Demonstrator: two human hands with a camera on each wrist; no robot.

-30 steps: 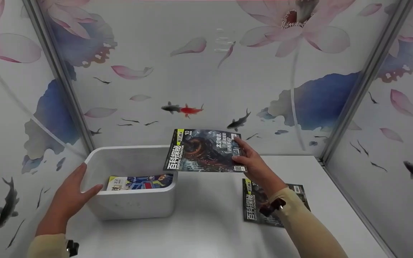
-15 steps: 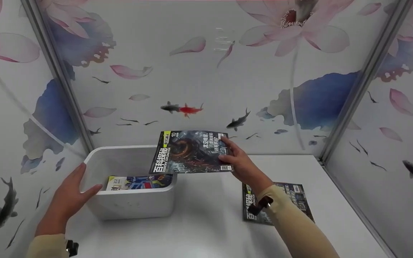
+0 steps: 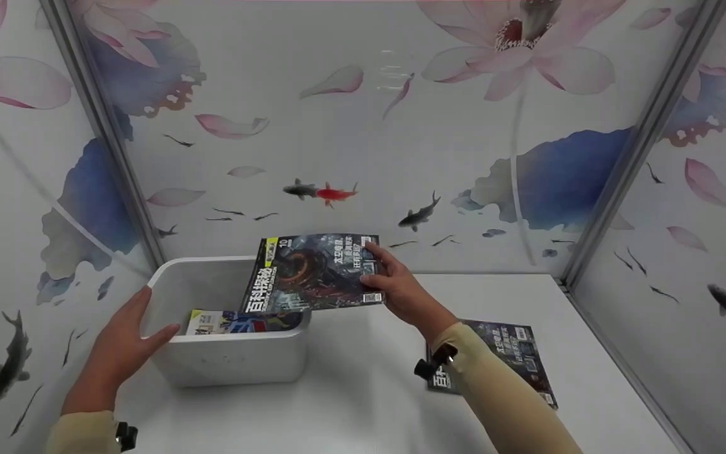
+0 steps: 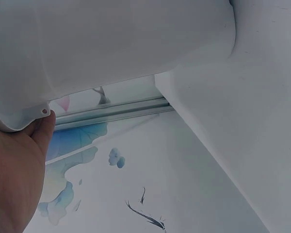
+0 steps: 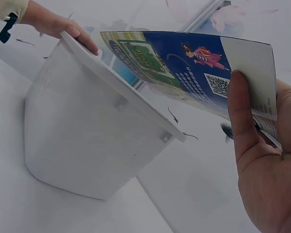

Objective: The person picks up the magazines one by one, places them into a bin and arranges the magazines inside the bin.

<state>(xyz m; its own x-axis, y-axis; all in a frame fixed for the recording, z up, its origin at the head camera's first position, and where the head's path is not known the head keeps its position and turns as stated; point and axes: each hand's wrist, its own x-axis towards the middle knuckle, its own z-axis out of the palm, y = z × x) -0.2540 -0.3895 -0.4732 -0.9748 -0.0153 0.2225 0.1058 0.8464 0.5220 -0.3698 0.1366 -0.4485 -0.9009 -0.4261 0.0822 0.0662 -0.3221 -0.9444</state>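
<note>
My right hand (image 3: 408,295) pinches the right edge of a dark-covered magazine (image 3: 312,274). The magazine's left part hangs over the right side of a white plastic bin (image 3: 237,362). Its blue back cover, with a QR code and a cartoon figure, shows in the right wrist view, where the thumb presses that cover. My left hand (image 3: 122,340) grips the bin's left rim. Inside the bin lies a colourful magazine (image 3: 208,321), partly hidden by the held one. Another dark magazine (image 3: 517,350) lies on the table at right, partly beneath my forearm.
The white table (image 3: 363,403) is bounded by panels printed with lotus flowers and fish. Metal corner posts (image 3: 108,145) stand at the back left and back right. The bin stands close to the left panel.
My right hand has carried the dark magazine leftward and slightly down, further over the bin. More of the magazine on the table now shows at its right end. The left hand stays put.
</note>
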